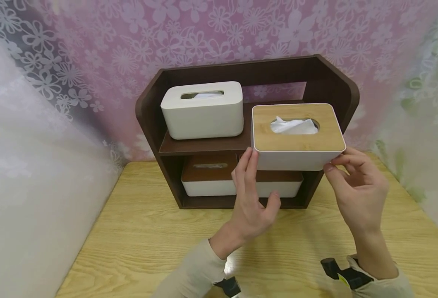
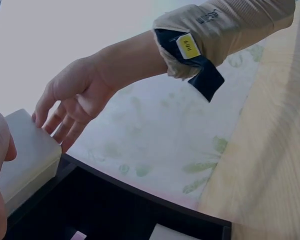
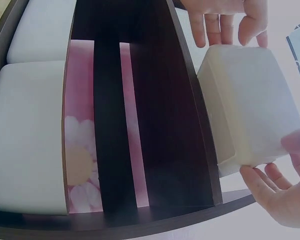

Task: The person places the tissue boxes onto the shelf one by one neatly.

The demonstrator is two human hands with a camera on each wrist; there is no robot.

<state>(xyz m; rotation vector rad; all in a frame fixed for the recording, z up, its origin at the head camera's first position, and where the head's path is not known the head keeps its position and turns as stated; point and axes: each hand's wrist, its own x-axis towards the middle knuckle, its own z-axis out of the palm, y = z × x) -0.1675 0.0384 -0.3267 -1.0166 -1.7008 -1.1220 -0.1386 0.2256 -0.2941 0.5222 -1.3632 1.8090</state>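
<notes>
A white tissue box with a light bamboo lid (image 1: 263, 130) is at the front right of the upper shelf, a white tissue poking from its oval slot. My right hand (image 1: 364, 186) pinches its lower right corner between thumb and fingers. At the box's left front edge, my left hand (image 1: 250, 198) touches with fairly straight fingers, its thumb apart. The right wrist view shows the box's pale underside (image 3: 260, 95) between both hands, overhanging the shelf edge. On the same shelf, to the left, stands an all-white tissue box (image 1: 204, 120).
The dark brown two-tier shelf (image 1: 148, 107) stands on a wood-grain table (image 1: 137, 240). Its lower tier holds two white boxes with brown lids, one left (image 1: 207, 188) and one right (image 1: 282, 188), partly behind my left hand. Flower-patterned sheeting (image 1: 211, 33) hangs behind and at both sides.
</notes>
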